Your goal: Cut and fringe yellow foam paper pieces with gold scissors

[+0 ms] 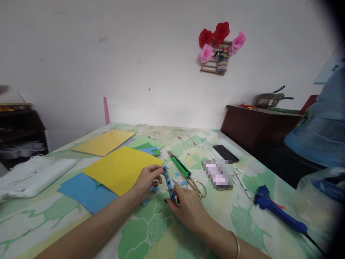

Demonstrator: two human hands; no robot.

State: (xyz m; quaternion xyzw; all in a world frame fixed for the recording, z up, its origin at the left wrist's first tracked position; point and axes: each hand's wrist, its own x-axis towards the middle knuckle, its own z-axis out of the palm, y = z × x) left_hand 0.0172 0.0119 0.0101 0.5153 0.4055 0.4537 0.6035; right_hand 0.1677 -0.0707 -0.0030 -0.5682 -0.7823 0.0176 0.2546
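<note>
Apparently cut and dotted already, a blue strip [169, 184] is at lower centre, pinched in the grip of left hand [147, 180] above and right hand [189, 208] below; blue scraps [183, 183] lie nearby, and the yellow sheet [121, 165], left of centre, looks uncut.

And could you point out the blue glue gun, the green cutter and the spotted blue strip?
Glue gun [283, 213]: head view, on its blue handle.
Cutter [180, 165]: head view, middle of its body.
Spotted strip [169, 183]: head view, midway along its length.
</note>
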